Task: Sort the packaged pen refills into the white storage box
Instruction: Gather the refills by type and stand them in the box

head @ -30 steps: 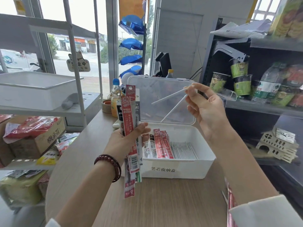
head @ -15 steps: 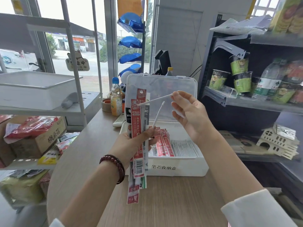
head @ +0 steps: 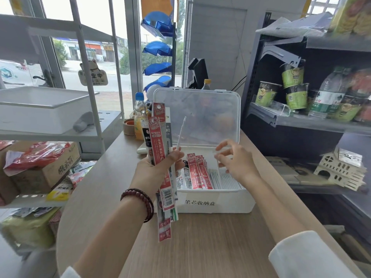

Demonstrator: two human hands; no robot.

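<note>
The white storage box (head: 212, 204) stands on the wooden table with its clear lid (head: 210, 117) raised. Inside, red packaged refills (head: 198, 173) stand on the left and thin white refills (head: 226, 180) lie on the right. My left hand (head: 154, 171) grips a bundle of red and white packaged pen refills (head: 157, 141) upright, left of the box. A single thin white refill (head: 180, 133) sticks up from its fingers. My right hand (head: 236, 161) hovers over the box's right side and pinches a thin white refill (head: 218, 166) that points down at the white row.
A drink bottle (head: 139, 119) and a tape roll (head: 128, 127) stand behind the bundle. A dark shelf unit (head: 313, 121) with cups and bottles is close on the right. A white rack (head: 84, 135) and a cardboard box of goods (head: 40, 165) are on the left.
My right hand came down from in front of the lid to the box. Of the two thin refills it held, one now stands in my left hand and the other is lowered over the box.
</note>
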